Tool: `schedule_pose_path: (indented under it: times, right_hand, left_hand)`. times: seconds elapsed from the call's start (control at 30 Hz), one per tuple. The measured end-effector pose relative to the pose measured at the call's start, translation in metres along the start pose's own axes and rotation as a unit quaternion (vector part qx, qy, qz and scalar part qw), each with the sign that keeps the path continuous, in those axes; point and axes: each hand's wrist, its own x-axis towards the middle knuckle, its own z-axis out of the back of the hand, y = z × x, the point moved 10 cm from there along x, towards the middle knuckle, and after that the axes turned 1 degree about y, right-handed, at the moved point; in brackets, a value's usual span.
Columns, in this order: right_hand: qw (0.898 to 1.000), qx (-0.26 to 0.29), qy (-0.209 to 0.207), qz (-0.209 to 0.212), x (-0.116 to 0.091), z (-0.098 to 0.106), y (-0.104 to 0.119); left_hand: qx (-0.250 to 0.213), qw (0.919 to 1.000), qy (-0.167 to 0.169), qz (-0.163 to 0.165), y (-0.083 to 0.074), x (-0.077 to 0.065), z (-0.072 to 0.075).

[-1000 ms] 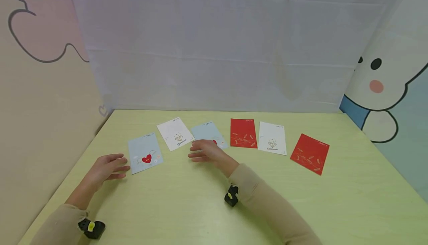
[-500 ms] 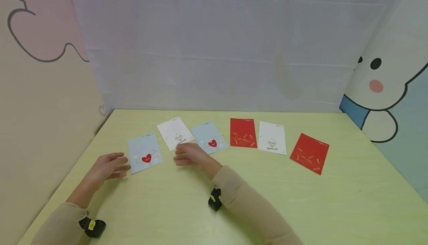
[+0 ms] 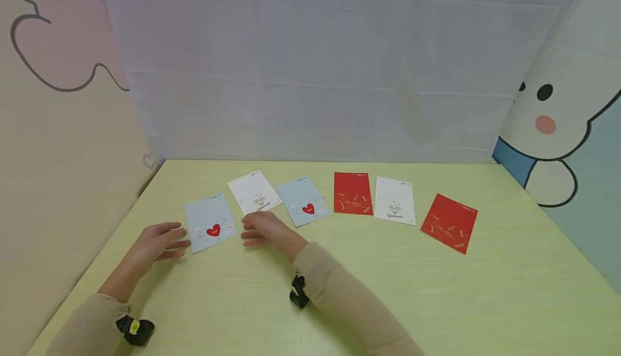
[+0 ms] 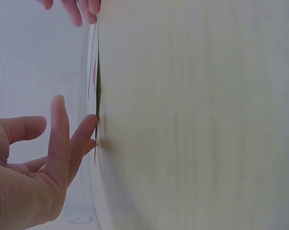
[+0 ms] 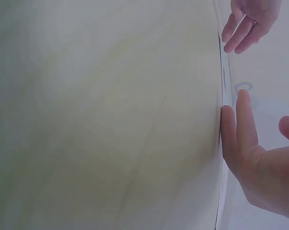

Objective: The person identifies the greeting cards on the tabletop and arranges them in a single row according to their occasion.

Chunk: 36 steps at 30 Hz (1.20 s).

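Note:
In the head view a pale blue card (image 3: 206,213) with a red winged heart lies at the left of the table. My left hand (image 3: 157,245) is at its left edge, fingers loosely extended; the left wrist view shows fingertips touching the card's edge. On the card's other side is my right hand (image 3: 269,231), its fingers relaxed and pinching nothing. The right hand covers the lower corner of a white card (image 3: 252,189) with a diamond drawing. Beside it, a second pale blue heart card (image 3: 299,197) lies in full view.
Farther right lie a red card (image 3: 353,190), another white diamond card (image 3: 395,197) and a tilted second red card (image 3: 451,226). All rest flat on the light wooden table (image 3: 524,291). A white cloth (image 3: 310,75) hangs behind the table's back edge.
My right hand has moved left, off the second blue heart card, past the white card's lower corner, toward the leftmost blue card. The left hand has hardly moved.

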Motion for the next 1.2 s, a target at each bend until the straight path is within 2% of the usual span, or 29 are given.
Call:
schedule_pose_path:
  times: [0.17,0.27,0.37,0.4,0.63,0.83,0.97,1.07,1.2]
  right_hand:
    - [1.000,0.012,0.000,-0.004,0.001,-0.004,-0.001]
    - [1.000,0.014,-0.001,-0.007,0.001,-0.005,-0.002]
    - [1.000,0.018,-0.002,-0.009,0.002,-0.006,-0.002]
    - [1.000,0.017,-0.003,-0.009,0.002,-0.006,-0.002]
    - [1.000,0.017,-0.010,-0.014,0.001,-0.007,-0.003]
    - [1.000,0.007,-0.016,-0.014,0.003,-0.007,-0.005]
    - [1.000,0.005,-0.019,-0.013,0.002,-0.007,-0.005]
    - [1.000,0.006,-0.020,-0.013,0.001,-0.007,-0.004]
    - [1.000,0.003,-0.022,-0.015,0.000,-0.006,-0.004]
  left_hand:
    - [-0.013,0.9999,-0.001,0.002,-0.002,-0.002,-0.004]
    - [-0.038,0.9991,-0.014,0.015,0.002,0.002,-0.001]
    - [-0.044,0.9989,-0.012,0.014,0.004,0.004,-0.001]
    - [-0.053,0.9982,-0.022,0.017,0.004,0.004,0.000]
    - [-0.053,0.9979,-0.030,0.022,0.000,-0.001,-0.001]
    - [-0.090,0.9933,-0.058,0.044,0.006,0.002,0.006]
    - [-0.104,0.9919,-0.061,0.041,0.007,0.007,0.009]
    - [-0.097,0.9928,-0.061,0.033,0.006,0.011,0.008]
    - [-0.056,0.9960,-0.066,0.022,0.003,0.016,0.007]
